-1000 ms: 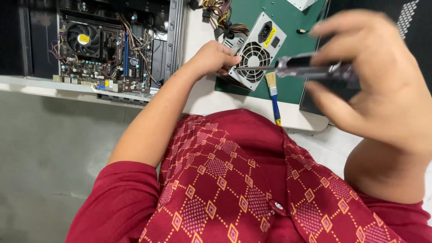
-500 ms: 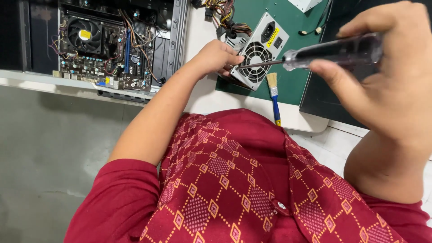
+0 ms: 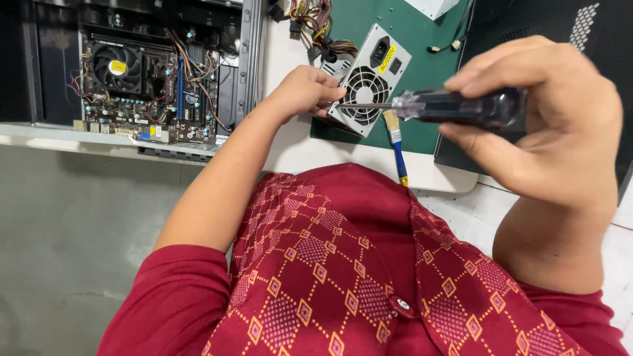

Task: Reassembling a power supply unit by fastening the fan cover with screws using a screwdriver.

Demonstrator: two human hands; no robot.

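Observation:
My right hand (image 3: 547, 125) is raised close to the camera and grips the dark, clear-tipped handle of a screwdriver (image 3: 455, 105). The thin metal shaft runs left to my left hand (image 3: 306, 89), whose curled fingers close around its tip. That hand rests at the near left corner of a grey power supply (image 3: 369, 82) with a round fan grille, lying on a green mat (image 3: 422, 39). My red patterned shirt fills the lower part of the view.
An open computer case (image 3: 151, 79) with motherboard, cooler fan and cables lies at the left. A small brush with a blue handle (image 3: 397, 145) lies beside the power supply. A bundle of cables (image 3: 316, 26) leads off the unit. A black panel (image 3: 560, 26) sits at top right.
The screwdriver handle tilted upward in my right hand, then came back level. My left hand stayed at the power supply's corner, on the shaft's tip.

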